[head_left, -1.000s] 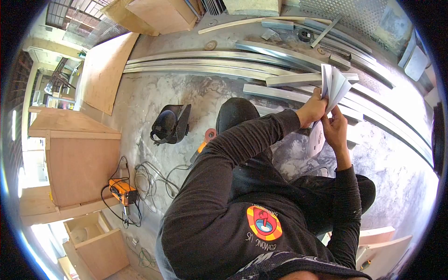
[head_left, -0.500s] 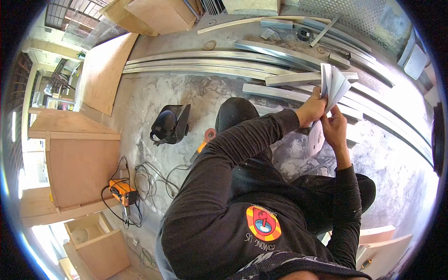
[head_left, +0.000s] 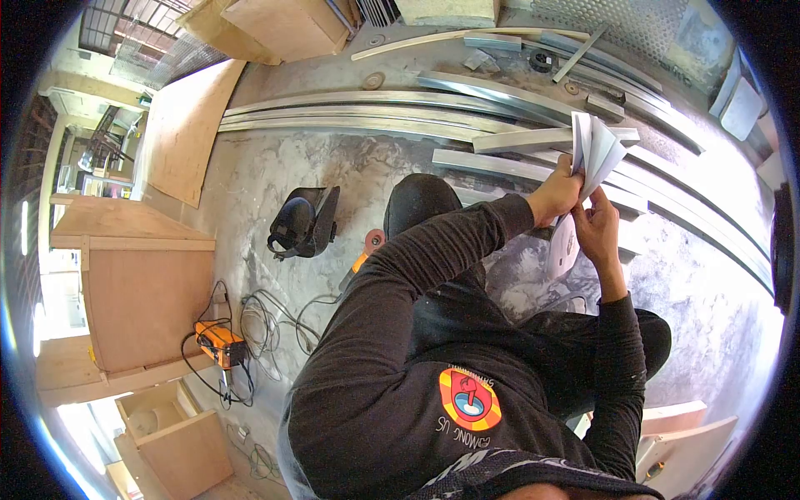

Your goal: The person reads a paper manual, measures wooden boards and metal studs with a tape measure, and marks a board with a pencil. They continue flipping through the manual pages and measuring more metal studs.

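White folded paper [head_left: 596, 150]. Black long sleeves [head_left: 467, 250]. Red-yellow chest badge [head_left: 472, 398]. Orange tool [head_left: 220, 342] left. Black welding mask [head_left: 302, 222]. Silvery grey metal channels [head_left: 375, 117] far. Tan plywood panels [head_left: 146, 283].

The floor [head_left: 275, 167] is bare concrete, grey and mottled with pale dust. Along its far side lie long metal rails [head_left: 350, 112] side by side, with shorter metal sections [head_left: 533, 137] crossing them near the far right. A small round disc [head_left: 372, 81] sits beyond the rails. A plywood sheet [head_left: 183, 125] lies at the far left, and a plywood cabinet [head_left: 146, 283] stands at the left edge. A black welding mask [head_left: 302, 221] rests near the middle of the floor. Nearer, beside the cabinet, an orange device [head_left: 218, 342] sits among loose coiled cables [head_left: 271, 321]. An open plywood box [head_left: 171, 433] stands at the near left corner.
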A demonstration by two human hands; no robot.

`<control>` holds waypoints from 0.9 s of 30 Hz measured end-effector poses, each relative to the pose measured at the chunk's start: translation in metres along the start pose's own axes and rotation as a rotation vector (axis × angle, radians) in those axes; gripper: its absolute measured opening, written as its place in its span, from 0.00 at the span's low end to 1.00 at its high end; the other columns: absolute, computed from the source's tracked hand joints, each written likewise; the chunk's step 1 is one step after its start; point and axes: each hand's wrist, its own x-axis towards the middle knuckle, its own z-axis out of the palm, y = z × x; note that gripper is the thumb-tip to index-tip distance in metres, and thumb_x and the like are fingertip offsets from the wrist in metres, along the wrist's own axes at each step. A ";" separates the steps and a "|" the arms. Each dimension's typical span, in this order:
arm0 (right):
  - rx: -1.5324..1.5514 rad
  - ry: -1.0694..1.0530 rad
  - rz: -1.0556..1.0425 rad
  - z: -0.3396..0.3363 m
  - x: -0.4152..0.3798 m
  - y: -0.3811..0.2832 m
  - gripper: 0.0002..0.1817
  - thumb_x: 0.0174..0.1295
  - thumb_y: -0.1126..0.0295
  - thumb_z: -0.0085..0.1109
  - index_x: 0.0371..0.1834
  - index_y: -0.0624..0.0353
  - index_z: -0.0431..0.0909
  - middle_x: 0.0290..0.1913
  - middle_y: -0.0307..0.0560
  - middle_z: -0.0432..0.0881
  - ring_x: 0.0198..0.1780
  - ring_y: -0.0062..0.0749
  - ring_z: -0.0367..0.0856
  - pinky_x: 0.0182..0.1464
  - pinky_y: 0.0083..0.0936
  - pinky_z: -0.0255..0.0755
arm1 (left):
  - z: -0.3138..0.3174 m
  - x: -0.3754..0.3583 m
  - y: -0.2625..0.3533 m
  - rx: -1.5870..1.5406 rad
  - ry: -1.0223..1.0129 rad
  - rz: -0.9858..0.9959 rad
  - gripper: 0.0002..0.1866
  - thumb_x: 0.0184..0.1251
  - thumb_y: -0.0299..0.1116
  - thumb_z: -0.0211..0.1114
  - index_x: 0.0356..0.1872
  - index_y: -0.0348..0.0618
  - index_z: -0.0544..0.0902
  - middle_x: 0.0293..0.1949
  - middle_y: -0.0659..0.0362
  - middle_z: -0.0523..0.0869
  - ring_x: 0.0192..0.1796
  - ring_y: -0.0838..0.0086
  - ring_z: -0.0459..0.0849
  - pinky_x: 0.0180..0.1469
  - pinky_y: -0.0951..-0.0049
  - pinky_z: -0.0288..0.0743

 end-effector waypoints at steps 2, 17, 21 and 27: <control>0.008 0.007 -0.014 0.001 0.000 0.002 0.19 0.61 0.75 0.57 0.56 0.67 0.73 0.35 0.46 0.83 0.21 0.12 0.71 0.25 0.17 0.67 | -0.001 0.002 -0.003 0.012 0.003 0.008 0.16 0.77 0.38 0.45 0.60 0.48 0.63 0.53 0.55 0.74 0.53 0.70 0.74 0.55 0.68 0.70; 0.068 0.109 -0.098 0.007 0.001 0.012 0.19 0.59 0.67 0.62 0.53 0.59 0.76 0.16 0.47 0.75 0.12 0.19 0.66 0.18 0.24 0.58 | -0.002 0.004 -0.006 0.000 -0.015 0.021 0.16 0.76 0.36 0.44 0.61 0.47 0.62 0.54 0.54 0.73 0.54 0.69 0.74 0.56 0.67 0.69; 0.054 0.098 -0.073 0.007 0.002 0.012 0.19 0.59 0.66 0.62 0.53 0.59 0.76 0.15 0.47 0.73 0.12 0.19 0.65 0.18 0.24 0.58 | -0.003 0.004 -0.005 0.003 -0.005 0.012 0.17 0.75 0.34 0.45 0.62 0.48 0.62 0.54 0.54 0.74 0.55 0.67 0.74 0.57 0.66 0.69; 0.071 0.111 -0.083 0.008 0.001 0.011 0.19 0.59 0.66 0.61 0.54 0.58 0.76 0.14 0.47 0.72 0.12 0.20 0.65 0.18 0.24 0.58 | -0.002 0.005 -0.006 -0.008 0.002 0.020 0.15 0.76 0.33 0.43 0.60 0.47 0.63 0.55 0.53 0.75 0.55 0.67 0.75 0.56 0.66 0.70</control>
